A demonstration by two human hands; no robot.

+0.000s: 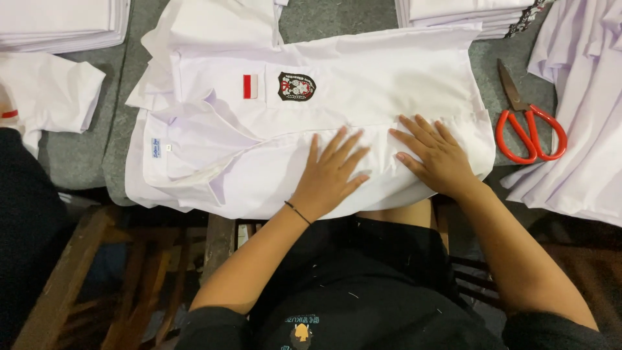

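White cotton lies under both palms: the left hand [329, 174] and right hand [438, 159] rest flat with fingers spread on the near edge of the shirt [363, 97], which is laid across the grey table [84, 159]. Pressing evenly from the middle outward would probably keep the fold crisp. No boxes or bins show; red scissors [531, 126] lie just right of the right hand, folded stacks [473, 13] beyond.

One white shirt [363, 84] is spread flat on the grey table [78, 159], and two patches are counted on it: one red-and-white flag patch [250, 86] and one dark crest badge [297, 86]. Two hands are seen, the left hand [330, 175] and the right hand [437, 155]. One pair of red-handled scissors [528, 123] is counted. Two stacks of folded white cloth [61, 23] are counted at the far edge.
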